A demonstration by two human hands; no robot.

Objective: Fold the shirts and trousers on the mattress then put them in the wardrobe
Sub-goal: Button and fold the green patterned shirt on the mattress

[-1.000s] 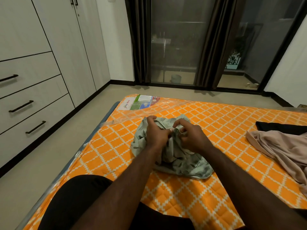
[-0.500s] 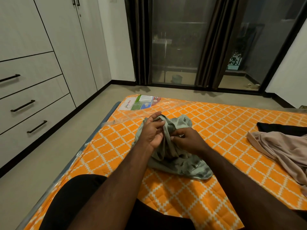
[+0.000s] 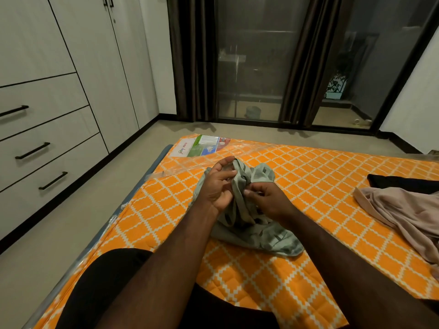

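A crumpled pale green patterned garment [image 3: 263, 231] lies bunched on the orange quilted mattress [image 3: 320, 169]. My left hand [image 3: 219, 186] holds a raised fold of it, thumb on top and fingers against the cloth. Just to the right, my right hand [image 3: 268, 201] pinches the same fold between thumb and fingers. A beige garment [image 3: 403, 217] lies spread at the right edge, with a black garment [image 3: 403, 184] behind it. The white wardrobe [image 3: 78, 67] stands at the left, doors and drawers closed.
The mattress is still in clear plastic, with a printed label [image 3: 202, 146] at its far left corner. Bare floor [image 3: 78, 222] runs between mattress and wardrobe. Dark curtains [image 3: 192, 58] and glass sliding doors [image 3: 251, 60] fill the far wall. My black-clad knee [image 3: 99, 281] rests at the near edge.
My left hand has turned palm-up and lifted a fold of the green garment higher. My right hand has shifted lower and closer, pinching that fold.
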